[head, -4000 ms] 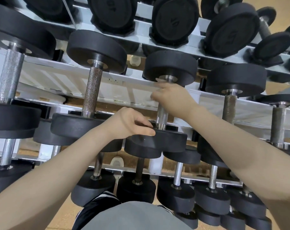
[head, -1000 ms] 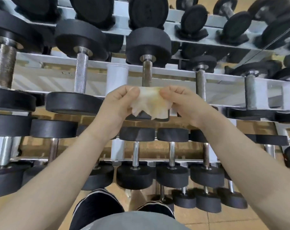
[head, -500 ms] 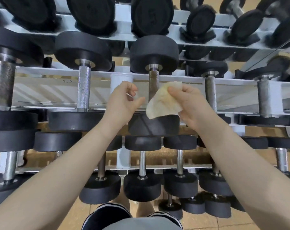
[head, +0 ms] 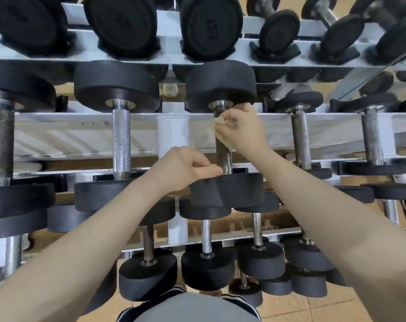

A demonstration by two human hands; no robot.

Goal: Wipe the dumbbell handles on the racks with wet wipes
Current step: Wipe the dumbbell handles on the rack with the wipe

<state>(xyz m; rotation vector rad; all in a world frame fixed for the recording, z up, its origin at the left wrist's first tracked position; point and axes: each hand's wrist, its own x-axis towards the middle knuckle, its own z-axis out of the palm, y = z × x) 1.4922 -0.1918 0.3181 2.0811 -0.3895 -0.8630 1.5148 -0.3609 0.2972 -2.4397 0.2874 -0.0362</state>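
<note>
A black dumbbell with a dark metal handle (head: 225,159) lies on the middle shelf of the white rack (head: 81,133), straight ahead. My right hand (head: 240,129) wraps a yellowish wet wipe (head: 217,120) round the upper part of that handle, just under the far weight (head: 220,86). Most of the wipe is hidden under the fingers. My left hand (head: 185,167) rests on the near weight (head: 227,189), fingers curled at the base of the handle.
Neighbouring dumbbells flank it: a shiny knurled handle (head: 121,140) to the left and a dull one (head: 300,138) to the right. Larger dumbbells (head: 211,26) fill the top shelf, smaller ones (head: 206,266) the bottom shelf. A white upright post (head: 173,133) stands between.
My right hand has carried the wipe up and closed it round the top of the handle. My left hand has dropped onto the near weight.
</note>
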